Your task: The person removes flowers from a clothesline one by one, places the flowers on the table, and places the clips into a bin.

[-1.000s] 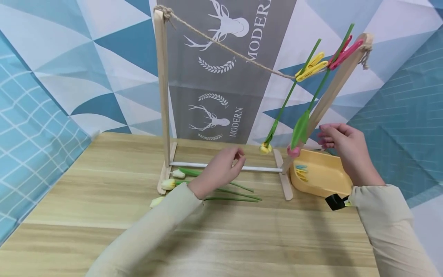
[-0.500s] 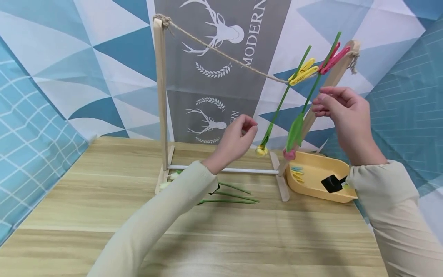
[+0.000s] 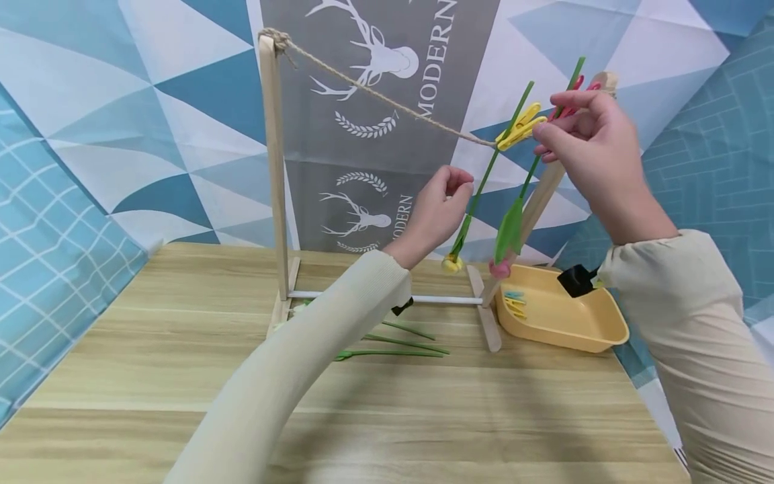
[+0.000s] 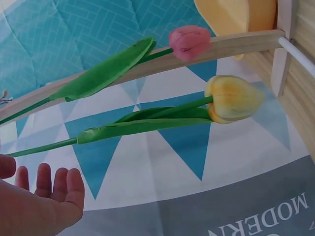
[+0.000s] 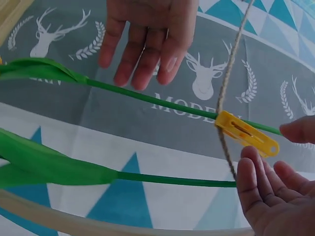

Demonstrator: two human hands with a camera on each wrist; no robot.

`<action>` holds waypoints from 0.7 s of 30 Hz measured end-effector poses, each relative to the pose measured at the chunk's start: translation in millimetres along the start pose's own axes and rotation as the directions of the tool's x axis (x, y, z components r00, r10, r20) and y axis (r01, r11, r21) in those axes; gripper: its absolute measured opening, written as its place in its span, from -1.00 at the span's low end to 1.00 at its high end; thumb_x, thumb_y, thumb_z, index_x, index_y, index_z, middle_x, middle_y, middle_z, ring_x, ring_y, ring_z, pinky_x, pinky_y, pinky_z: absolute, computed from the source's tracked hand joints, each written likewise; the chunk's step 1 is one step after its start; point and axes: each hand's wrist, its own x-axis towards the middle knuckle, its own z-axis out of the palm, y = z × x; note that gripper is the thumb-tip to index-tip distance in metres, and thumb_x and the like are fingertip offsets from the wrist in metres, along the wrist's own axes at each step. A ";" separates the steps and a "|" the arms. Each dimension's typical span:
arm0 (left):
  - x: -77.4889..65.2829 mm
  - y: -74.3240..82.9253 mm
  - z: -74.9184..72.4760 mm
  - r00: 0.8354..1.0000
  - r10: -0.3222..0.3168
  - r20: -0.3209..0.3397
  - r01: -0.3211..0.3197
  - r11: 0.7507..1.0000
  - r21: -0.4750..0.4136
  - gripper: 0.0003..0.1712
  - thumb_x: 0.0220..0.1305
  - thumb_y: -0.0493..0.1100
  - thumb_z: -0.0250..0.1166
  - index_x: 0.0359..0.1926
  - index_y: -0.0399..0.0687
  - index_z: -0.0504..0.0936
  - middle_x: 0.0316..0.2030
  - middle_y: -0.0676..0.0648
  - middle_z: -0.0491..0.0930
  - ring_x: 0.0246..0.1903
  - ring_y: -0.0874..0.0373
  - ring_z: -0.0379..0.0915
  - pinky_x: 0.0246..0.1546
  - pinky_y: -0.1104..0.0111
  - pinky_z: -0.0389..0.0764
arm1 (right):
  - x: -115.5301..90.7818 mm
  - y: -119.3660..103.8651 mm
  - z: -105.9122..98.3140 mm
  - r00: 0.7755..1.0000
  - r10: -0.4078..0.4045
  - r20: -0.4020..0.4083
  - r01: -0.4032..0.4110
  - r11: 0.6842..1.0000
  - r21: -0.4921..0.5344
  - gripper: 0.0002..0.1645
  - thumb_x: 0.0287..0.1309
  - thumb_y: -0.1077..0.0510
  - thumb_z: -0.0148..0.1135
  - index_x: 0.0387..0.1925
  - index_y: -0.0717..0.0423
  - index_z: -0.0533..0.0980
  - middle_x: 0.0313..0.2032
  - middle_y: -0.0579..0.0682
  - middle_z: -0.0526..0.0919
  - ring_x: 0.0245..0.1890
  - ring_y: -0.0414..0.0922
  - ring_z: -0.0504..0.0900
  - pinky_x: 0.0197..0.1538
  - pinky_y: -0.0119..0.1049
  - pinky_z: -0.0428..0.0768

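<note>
Yellow tulip and pink tulip pegged on the rope; three loose stems on the worktop.
By the head camera I'd judge it partly done: both tulips hang head-down near the right post, spare pegs in the tray. The left wrist camera shows me rounded petals, pointed leaves, and the left hand just beside the yellow one's stem, fingers apart, holding nothing. Through the right wrist camera I see twisted, fibrous rope and the right hand, thumb and fingers parted beside the yellow plastic peg.
</note>
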 end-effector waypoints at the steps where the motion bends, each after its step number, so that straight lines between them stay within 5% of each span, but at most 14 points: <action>1: 1.6 0.8 1.5 1.000 0.004 0.004 -0.004 1.000 -0.007 -0.78 0.40 -0.12 -0.02 -0.03 -0.09 0.42 -0.18 -0.02 0.46 -0.19 0.21 0.35 -0.15 0.50 0.40 | 1.6 -2.2 0.1 1.000 0.006 0.011 -0.006 1.000 -0.028 -0.47 0.14 0.10 0.25 0.14 0.03 0.34 -0.32 -0.15 0.55 -0.40 -0.30 0.61 -0.26 -0.64 0.53; 9: 11.1 5.3 12.0 1.000 -0.009 0.013 0.010 0.999 -0.044 -0.74 0.43 -0.14 -0.08 0.03 -0.14 0.38 -0.14 -0.05 0.45 -0.18 0.20 0.34 -0.18 0.53 0.38 | 11.8 -10.6 -1.2 0.991 0.080 0.104 -0.052 0.969 -0.243 -0.29 0.17 -0.03 0.21 0.32 -0.06 0.22 -0.35 -0.23 0.54 -0.43 -0.38 0.60 -0.29 -0.67 0.50; 21: 23.1 11.5 21.4 0.996 -0.041 0.078 0.055 0.980 -0.191 -0.70 0.47 -0.19 -0.23 0.01 -0.20 0.39 -0.17 -0.13 0.52 -0.13 0.06 0.52 -0.04 0.46 0.49 | 22.1 -11.7 -3.6 0.977 0.126 0.174 -0.085 0.970 -0.226 -0.34 0.17 -0.04 0.20 0.28 0.02 0.31 -0.32 -0.21 0.57 -0.46 -0.35 0.61 -0.33 -0.63 0.54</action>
